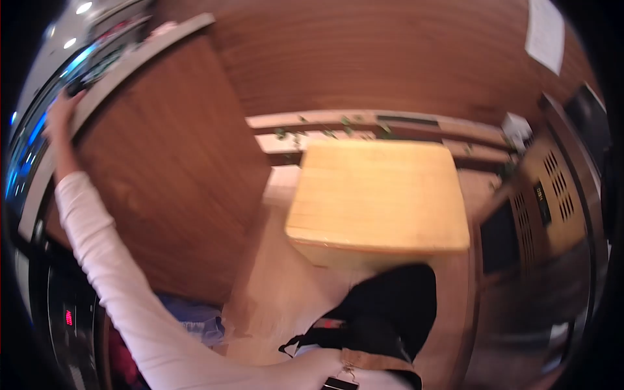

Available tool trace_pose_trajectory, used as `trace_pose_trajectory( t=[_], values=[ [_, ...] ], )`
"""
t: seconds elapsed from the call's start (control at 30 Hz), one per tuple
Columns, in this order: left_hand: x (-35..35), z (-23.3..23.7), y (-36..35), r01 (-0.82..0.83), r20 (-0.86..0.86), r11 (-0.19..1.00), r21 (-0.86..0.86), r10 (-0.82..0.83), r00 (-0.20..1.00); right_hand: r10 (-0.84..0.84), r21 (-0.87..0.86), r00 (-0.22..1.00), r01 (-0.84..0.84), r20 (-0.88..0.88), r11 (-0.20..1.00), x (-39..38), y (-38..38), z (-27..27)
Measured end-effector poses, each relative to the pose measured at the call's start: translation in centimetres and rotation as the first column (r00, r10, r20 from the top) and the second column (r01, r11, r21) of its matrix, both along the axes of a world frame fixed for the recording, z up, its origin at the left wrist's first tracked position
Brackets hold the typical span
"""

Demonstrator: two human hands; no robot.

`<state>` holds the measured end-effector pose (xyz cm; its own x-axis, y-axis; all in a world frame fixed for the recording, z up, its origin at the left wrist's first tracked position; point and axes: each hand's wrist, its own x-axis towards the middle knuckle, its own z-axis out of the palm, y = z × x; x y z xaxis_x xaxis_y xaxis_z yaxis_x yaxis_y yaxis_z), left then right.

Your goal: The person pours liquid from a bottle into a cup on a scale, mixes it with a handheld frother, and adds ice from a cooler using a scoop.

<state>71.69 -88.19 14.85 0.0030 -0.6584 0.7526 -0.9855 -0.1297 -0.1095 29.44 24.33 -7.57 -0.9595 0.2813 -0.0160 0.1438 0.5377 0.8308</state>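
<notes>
My left arm, in a pale long sleeve, stretches to the far upper left. At its end, my left hand (62, 110) is at the top edge of a brown wood-panelled counter (175, 162). A small black object (77, 86) is right at its fingers; blur and the angle hide whether they are closed around it. My right hand is out of view. Below me, a yellow square-topped stool or box (383, 195) stands on the floor in front of my black-clothed leg (396, 312).
Right of the stool is a cabinet or appliance with vent slots (559, 185). A slatted rail with green leaves (325, 130) runs along the wooden wall, where a white paper (546, 36) hangs. Lower left are a red digital display (69, 317) and blue cloth or plastic (201, 322).
</notes>
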Motion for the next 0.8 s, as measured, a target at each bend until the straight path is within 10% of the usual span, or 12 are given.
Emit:
trace_pose_trajectory(
  t=[0.2, 0.4, 0.43, 0.5, 0.57, 0.63, 0.7, 0.8],
  values=[
    [-1.5, -0.2, 7.0, 0.29, 0.245, 0.955, 0.057, -0.295, 0.924, -0.133, 0.23, 0.964, 0.079, 0.231, 0.97, 8.7, 1.7, 4.3],
    [-3.9, -3.2, 9.6, 0.166, 0.607, 0.808, -0.565, 0.271, 0.747, -0.236, 0.319, 0.888, 0.109, 0.394, 0.942, 14.9, 0.1, 7.5],
    [-5.8, -4.8, 10.5, 0.37, 0.627, 0.773, -0.515, 0.046, 0.777, -0.244, 0.333, 0.873, 0.101, 0.422, 0.937, 15.3, 0.0, 8.0],
    [-14.5, -12.7, 16.5, 0.713, 0.626, 0.555, -0.428, -0.387, 0.677, -0.269, 0.333, 0.869, 0.129, 0.416, 0.934, 15.7, -0.1, 8.6],
    [-24.6, -26.2, 25.7, 0.928, -0.133, 0.347, 0.135, -0.922, 0.364, -0.286, 0.316, 0.868, 0.161, 0.405, 0.935, 15.6, 0.2, 8.7],
    [-32.3, -37.1, 32.3, 0.8, -0.41, -0.02, 0.599, -0.866, 0.286, -0.3, 0.298, 0.871, 0.189, 0.389, 0.936, 15.5, 0.5, 8.6],
    [-36.5, -50.1, 33.8, 0.861, -0.129, -0.219, 0.458, -0.975, -0.179, -0.318, 0.273, 0.873, 0.225, 0.37, 0.935, 15.7, 0.8, 8.0],
    [-40.5, -54.9, 34.2, 0.755, -0.19, -0.314, 0.575, -0.949, -0.25, -0.342, 0.247, 0.882, 0.271, 0.324, 0.93, 15.5, 1.3, 7.8]
  ],
)
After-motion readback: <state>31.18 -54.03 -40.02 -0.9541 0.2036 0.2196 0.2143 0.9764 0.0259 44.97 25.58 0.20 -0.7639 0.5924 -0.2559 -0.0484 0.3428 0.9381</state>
